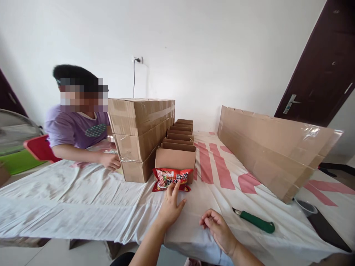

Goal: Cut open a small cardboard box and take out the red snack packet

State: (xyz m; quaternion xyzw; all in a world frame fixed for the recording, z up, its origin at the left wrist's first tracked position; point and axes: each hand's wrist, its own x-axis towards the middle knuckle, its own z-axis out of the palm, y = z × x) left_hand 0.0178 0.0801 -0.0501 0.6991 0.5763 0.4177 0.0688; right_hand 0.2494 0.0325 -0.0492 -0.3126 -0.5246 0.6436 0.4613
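left hand (169, 207) lay open, fingertips touching glossy red snack packet (171, 179) at foot of small open carton (175, 159), right hand (217, 226) loosely curled, empty, near table's front edge, bare wrinkled cloth (83, 199) between, green-handled knife (256, 221) just right

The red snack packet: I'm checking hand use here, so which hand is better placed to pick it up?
Probably the left hand: its fingertips already touch the red snack packet lying before the open small box. The right hand rests curled on the tablecloth, apart from it.
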